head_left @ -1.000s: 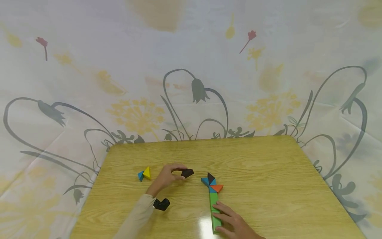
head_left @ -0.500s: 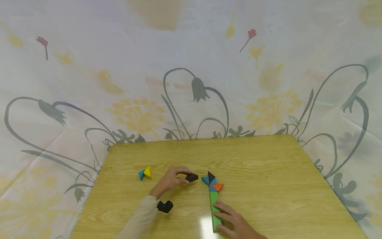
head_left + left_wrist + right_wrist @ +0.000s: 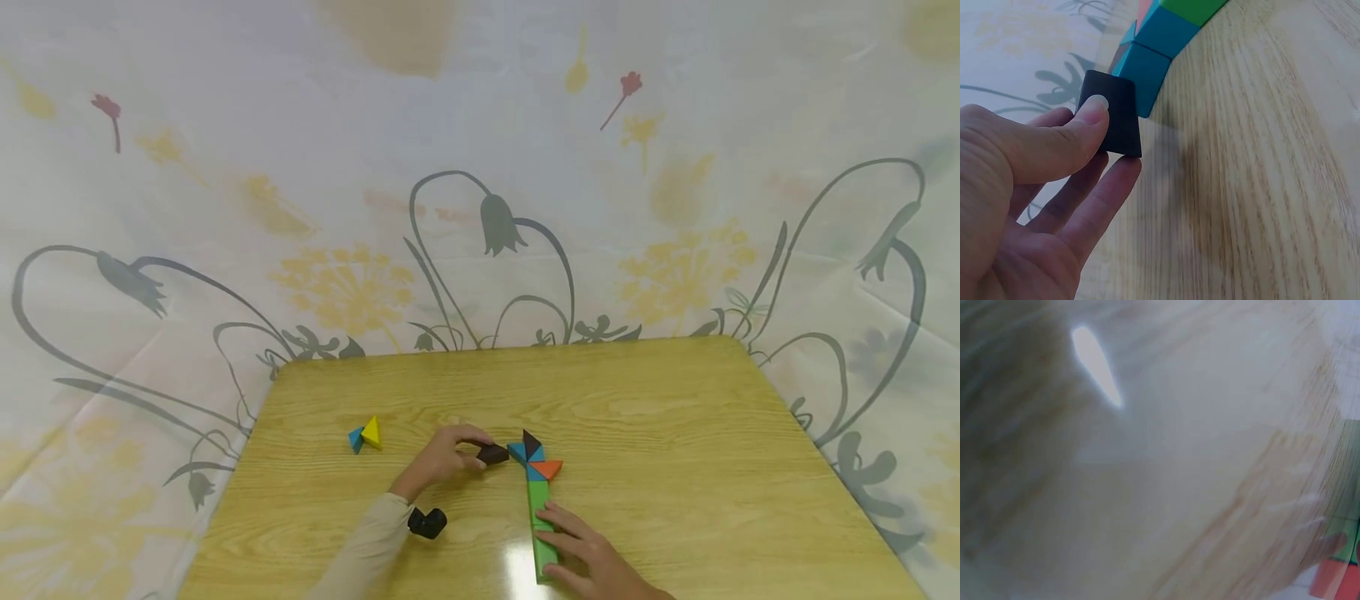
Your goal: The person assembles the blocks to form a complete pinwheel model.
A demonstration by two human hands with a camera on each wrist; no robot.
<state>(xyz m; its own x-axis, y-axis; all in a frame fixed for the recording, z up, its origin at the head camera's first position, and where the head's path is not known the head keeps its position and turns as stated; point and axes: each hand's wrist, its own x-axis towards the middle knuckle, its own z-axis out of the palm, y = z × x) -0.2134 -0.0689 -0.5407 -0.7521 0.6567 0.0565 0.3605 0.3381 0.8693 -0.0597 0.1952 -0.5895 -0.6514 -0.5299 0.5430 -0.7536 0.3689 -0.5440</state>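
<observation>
My left hand (image 3: 444, 458) pinches a black block (image 3: 492, 455) between thumb and fingers. In the left wrist view the block (image 3: 1120, 119) shows a four-sided, tapering face with the thumb on it. It is right beside the left blue triangular block (image 3: 517, 452) of a row of blocks; whether they touch I cannot tell. That row also has a black triangle (image 3: 531, 443) at its far tip, an orange triangle (image 3: 548, 469) and green blocks (image 3: 538, 495) running toward me. The right hand (image 3: 596, 558) rests its extended fingers along the green blocks' right side.
On the table's left lie a yellow triangular block (image 3: 372, 433) and a small blue one (image 3: 356, 439). The wooden table (image 3: 675, 417) meets a flower-printed cloth (image 3: 480, 125) at its far edge. A black device (image 3: 427, 523) sits at the left wrist. The right wrist view is blurred.
My left hand has carried the black block rightward and slightly nearer, up beside the left blue triangle. The right hand and the row of blocks have stayed put.
</observation>
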